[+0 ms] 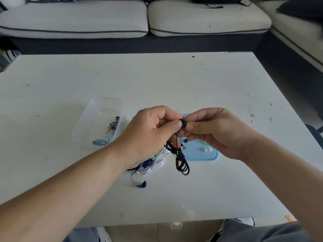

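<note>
Above the middle of the white table (174,81), my left hand (148,133) and my right hand (216,131) meet at a black earbud (183,123). Fingertips of both hands pinch it. Its black cable (182,161) hangs down in loops from my left hand to the tabletop. Under my right hand lies a light blue tray (201,154) with a loose black ear tip (185,140) and two white ear tips (207,149) on it.
A clear plastic box (97,123) left of my hands holds a striped earphone (114,124) and a light blue cable (102,141). White earphones (157,163) and blue earphones (140,185) lie tangled near the table's front. A pale sofa (136,20) stands beyond the table.
</note>
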Action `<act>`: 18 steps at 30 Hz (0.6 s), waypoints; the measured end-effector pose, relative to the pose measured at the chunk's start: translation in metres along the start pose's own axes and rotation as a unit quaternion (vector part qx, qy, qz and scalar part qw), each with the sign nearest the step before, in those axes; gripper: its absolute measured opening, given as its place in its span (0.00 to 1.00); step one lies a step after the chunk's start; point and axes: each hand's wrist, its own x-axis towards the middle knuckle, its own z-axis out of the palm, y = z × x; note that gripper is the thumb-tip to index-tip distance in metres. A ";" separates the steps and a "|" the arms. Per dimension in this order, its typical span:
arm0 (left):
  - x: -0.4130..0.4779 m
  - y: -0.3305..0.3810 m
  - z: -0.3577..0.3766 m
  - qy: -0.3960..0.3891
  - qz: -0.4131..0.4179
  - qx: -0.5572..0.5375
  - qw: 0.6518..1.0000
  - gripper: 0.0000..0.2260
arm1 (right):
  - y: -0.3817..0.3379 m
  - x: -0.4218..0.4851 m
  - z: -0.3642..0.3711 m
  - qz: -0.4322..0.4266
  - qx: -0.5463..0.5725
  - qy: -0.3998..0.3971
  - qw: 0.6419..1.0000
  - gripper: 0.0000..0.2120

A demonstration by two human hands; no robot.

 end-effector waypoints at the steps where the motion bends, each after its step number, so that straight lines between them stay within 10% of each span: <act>1: 0.000 0.000 0.000 -0.002 0.004 0.009 1.000 0.04 | 0.000 0.000 0.000 0.004 0.000 0.000 1.000 0.11; 18: -0.004 0.006 -0.002 0.043 0.016 0.038 0.998 0.06 | 0.005 0.002 0.005 -0.041 0.008 -0.012 0.999 0.09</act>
